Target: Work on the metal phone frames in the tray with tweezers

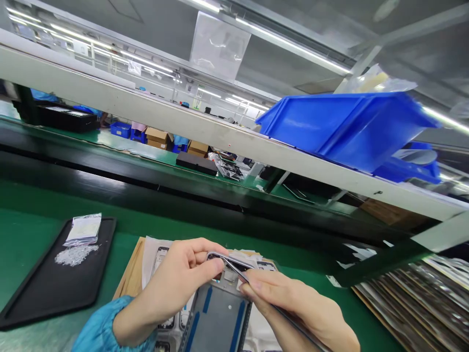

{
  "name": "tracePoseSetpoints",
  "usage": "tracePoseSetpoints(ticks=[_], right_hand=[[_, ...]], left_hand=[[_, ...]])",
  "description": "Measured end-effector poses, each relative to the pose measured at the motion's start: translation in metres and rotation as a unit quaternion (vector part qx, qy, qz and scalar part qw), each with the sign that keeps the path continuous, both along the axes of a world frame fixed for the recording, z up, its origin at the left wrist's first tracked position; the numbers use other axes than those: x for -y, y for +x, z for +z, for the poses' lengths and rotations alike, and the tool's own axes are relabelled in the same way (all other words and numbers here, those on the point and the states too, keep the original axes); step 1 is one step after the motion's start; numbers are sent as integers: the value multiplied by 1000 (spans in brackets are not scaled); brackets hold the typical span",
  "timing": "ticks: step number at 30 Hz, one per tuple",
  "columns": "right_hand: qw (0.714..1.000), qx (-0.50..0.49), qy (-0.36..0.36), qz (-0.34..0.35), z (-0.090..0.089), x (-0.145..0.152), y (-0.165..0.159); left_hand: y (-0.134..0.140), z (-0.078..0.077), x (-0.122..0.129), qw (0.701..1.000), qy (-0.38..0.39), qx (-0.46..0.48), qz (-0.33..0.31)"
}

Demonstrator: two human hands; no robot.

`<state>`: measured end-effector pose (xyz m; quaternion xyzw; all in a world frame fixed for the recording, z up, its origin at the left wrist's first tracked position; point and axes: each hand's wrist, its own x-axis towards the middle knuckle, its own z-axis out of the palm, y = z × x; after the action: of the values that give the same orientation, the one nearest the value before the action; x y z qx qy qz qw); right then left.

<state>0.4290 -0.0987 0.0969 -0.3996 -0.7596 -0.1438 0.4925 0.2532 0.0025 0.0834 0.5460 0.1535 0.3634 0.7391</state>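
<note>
My left hand (190, 269) is closed around the top left corner of a phone frame (219, 320), thumb on its inner face and fingers behind the edge. The frame is tilted up, its grey inside with blue strips facing me. My right hand (293, 303) grips slim metal tweezers (236, 269), their tip at the frame's top edge close to my left thumb. Whether the tip holds a small part cannot be made out. Under the frame, more phone frames lie in a pale tray (176, 337) on a wooden board (128, 271), partly hidden by my hands.
At left, a black tray (78, 288) carries a plastic bag (84, 229) and a pile of small clear pieces (75, 255). A white shelf beam (164, 120) crosses ahead, with a blue bin (330, 122) on it. Stacked boards (421, 298) stand at right.
</note>
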Motion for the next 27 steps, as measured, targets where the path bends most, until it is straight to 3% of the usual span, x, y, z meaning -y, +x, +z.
tracePoseSetpoints(ticks=[7,12,20,27], right_hand=[[1000,-7,4,-1,-4,2,0],[997,-63,37,-25,-11,2,-7],[996,-25,44,-68,-10,4,-12],[999,3,30,-23,-6,3,-5]], left_hand=[[-2,1,1,1000,9,0,-5],[0,-1,2,1000,17,12,10],[0,-1,4,999,14,-18,38],[0,-2,4,1000,8,0,26]])
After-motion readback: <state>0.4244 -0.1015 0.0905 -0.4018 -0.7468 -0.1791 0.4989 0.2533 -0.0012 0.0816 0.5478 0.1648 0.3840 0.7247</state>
